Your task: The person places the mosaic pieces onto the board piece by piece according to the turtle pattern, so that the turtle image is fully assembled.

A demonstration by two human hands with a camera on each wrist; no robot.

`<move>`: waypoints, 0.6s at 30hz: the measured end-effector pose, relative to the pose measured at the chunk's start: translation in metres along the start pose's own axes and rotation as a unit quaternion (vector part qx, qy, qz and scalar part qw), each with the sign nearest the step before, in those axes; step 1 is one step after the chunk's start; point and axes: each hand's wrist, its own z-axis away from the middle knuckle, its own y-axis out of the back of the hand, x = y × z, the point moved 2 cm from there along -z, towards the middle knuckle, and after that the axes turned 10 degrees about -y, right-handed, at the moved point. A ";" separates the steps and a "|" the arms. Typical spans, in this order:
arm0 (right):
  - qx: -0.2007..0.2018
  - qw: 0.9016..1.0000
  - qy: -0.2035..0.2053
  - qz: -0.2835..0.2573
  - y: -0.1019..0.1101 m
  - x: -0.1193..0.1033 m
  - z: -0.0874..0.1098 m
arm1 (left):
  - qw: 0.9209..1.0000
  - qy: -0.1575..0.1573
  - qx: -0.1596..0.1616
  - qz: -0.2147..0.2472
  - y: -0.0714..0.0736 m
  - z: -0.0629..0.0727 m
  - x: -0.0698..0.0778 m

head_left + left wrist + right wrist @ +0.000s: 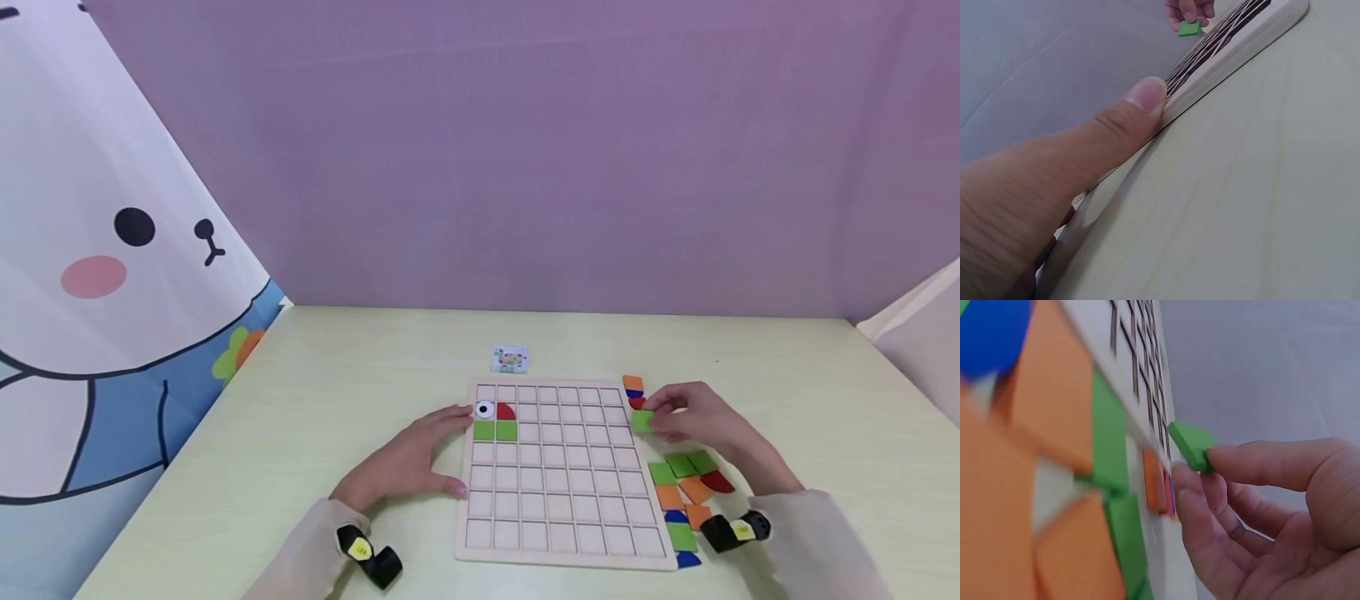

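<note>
A pale wooden grid board lies flat on the table. At its upper left sit an eye tile, a red quarter-round tile and two green square tiles. My left hand rests on the table with spread fingers, its thumb touching the board's left edge. Between thumb and fingers, my right hand pinches a green square tile, held above the board's right edge. In the left wrist view that green tile shows at the top.
Several loose tiles in green, orange, red and blue lie along the board's right side. Orange, blue and red tiles lie by its upper right corner. A small picture card is behind the board. A purple cloth hangs behind the table.
</note>
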 end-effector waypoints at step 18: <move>-0.082 0.992 0.042 -0.082 -0.042 -0.039 -0.016 | 1.000 0.004 -0.001 -0.002 0.001 -0.002 0.003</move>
